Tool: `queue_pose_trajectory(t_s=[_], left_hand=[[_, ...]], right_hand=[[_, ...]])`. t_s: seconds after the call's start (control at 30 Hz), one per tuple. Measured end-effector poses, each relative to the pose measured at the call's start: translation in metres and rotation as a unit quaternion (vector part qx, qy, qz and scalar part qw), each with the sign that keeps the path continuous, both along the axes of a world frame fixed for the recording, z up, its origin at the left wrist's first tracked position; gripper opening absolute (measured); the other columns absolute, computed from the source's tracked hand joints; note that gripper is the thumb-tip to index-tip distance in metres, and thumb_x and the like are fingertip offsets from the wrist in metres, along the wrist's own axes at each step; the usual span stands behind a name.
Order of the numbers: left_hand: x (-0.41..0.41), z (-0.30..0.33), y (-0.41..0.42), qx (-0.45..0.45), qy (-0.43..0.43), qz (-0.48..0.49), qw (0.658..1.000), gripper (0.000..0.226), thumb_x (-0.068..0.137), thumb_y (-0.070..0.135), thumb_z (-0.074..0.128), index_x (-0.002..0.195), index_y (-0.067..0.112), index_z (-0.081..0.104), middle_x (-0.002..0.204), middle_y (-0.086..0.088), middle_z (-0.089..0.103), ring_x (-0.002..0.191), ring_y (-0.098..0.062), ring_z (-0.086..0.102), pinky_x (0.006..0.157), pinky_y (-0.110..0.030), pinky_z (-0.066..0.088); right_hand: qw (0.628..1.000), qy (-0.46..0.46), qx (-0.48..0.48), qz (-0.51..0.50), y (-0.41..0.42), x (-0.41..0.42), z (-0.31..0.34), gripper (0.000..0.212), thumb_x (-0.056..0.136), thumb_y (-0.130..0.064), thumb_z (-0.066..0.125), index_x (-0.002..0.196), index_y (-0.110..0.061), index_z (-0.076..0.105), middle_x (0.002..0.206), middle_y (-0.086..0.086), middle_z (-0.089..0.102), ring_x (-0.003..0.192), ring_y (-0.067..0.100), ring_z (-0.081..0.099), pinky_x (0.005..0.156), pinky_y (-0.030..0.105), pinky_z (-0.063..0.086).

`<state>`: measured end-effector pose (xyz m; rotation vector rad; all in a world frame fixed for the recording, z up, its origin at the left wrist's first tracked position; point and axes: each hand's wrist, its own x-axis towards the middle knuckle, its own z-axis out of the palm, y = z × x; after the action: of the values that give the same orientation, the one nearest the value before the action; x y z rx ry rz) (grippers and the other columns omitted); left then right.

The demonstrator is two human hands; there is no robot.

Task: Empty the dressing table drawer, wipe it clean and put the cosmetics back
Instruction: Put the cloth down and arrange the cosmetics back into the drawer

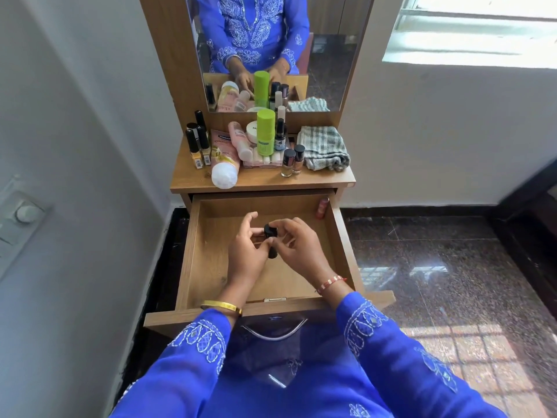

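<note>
My left hand (245, 254) and right hand (298, 247) meet over the open drawer (193, 251), both pinching one small black-capped bottle (270, 233) between the fingertips — cap up, its dark body running down between my palms. Beyond my right hand, in the drawer's far right corner, a small pink bottle (322, 208) leans against the wall. Further ahead of both hands, the tabletop (193, 179) carries the other cosmetics — green-capped bottle (265, 132), white-capped tube (223, 164) — and a folded checked cloth (327, 147).
</note>
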<state>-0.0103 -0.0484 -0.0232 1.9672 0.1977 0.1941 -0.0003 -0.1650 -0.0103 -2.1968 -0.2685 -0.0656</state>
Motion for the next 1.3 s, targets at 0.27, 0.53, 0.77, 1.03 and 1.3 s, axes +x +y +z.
queue_pose_trajectory(t_s=[0.27, 0.53, 0.77, 1.03, 1.3], left_hand=[[0.000, -0.003, -0.002, 0.015, -0.007, -0.032, 0.999, 0.058, 0.082, 0.009, 0.065, 0.134, 0.021, 0.042, 0.105, -0.001, 0.069, 0.093, -0.014, 0.065, 0.081, -0.023, 0.048], [0.001, -0.008, -0.002, 0.003, 0.002, -0.034, 0.999, 0.032, 0.084, 0.004, 0.057, 0.115, 0.014, 0.058, 0.092, -0.002, 0.068, 0.086, -0.017, 0.064, 0.079, -0.025, 0.051], [0.001, -0.006, -0.002, 0.033, 0.001, -0.028, 0.999, 0.021, 0.084, 0.004, 0.053, 0.099, 0.015, 0.064, 0.074, 0.004, 0.066, 0.063, -0.004, 0.057, 0.053, -0.004, 0.038], [0.001, -0.006, -0.001, 0.031, 0.002, -0.022, 0.999, 0.019, 0.085, 0.004, 0.054, 0.096, 0.017, 0.064, 0.075, 0.002, 0.066, 0.067, -0.006, 0.059, 0.058, -0.006, 0.042], [0.002, -0.007, -0.002, 0.016, -0.003, -0.024, 1.000, 0.018, 0.085, 0.004, 0.055, 0.089, 0.020, 0.062, 0.077, 0.002, 0.063, 0.075, -0.014, 0.060, 0.066, -0.013, 0.045]], right_hand=[[0.999, 0.040, -0.028, 0.001, -0.009, 0.006, 0.010, 0.028, 0.084, -0.011, 0.065, 0.112, -0.010, 0.064, 0.103, 0.006, 0.067, 0.086, 0.017, 0.063, 0.078, 0.022, 0.051], [0.989, 0.039, -0.051, -0.136, -0.051, 0.037, 0.016, 0.028, 0.080, -0.004, 0.066, 0.108, -0.003, 0.065, 0.096, 0.012, 0.066, 0.079, 0.018, 0.058, 0.071, 0.012, 0.041], [0.970, 0.009, -0.220, -0.103, -0.066, 0.051, 0.006, 0.024, 0.080, -0.001, 0.058, 0.103, -0.002, 0.064, 0.104, 0.015, 0.063, 0.101, 0.032, 0.054, 0.086, 0.030, 0.040], [0.951, -0.011, -0.294, -0.099, -0.068, 0.057, 0.007, 0.025, 0.080, -0.002, 0.055, 0.103, -0.001, 0.064, 0.106, 0.016, 0.061, 0.101, 0.034, 0.048, 0.088, 0.036, 0.041], [0.949, -0.012, -0.294, -0.115, -0.066, 0.051, 0.002, 0.035, 0.077, 0.002, 0.052, 0.111, 0.001, 0.061, 0.105, 0.020, 0.060, 0.101, 0.038, 0.049, 0.091, 0.041, 0.041]])
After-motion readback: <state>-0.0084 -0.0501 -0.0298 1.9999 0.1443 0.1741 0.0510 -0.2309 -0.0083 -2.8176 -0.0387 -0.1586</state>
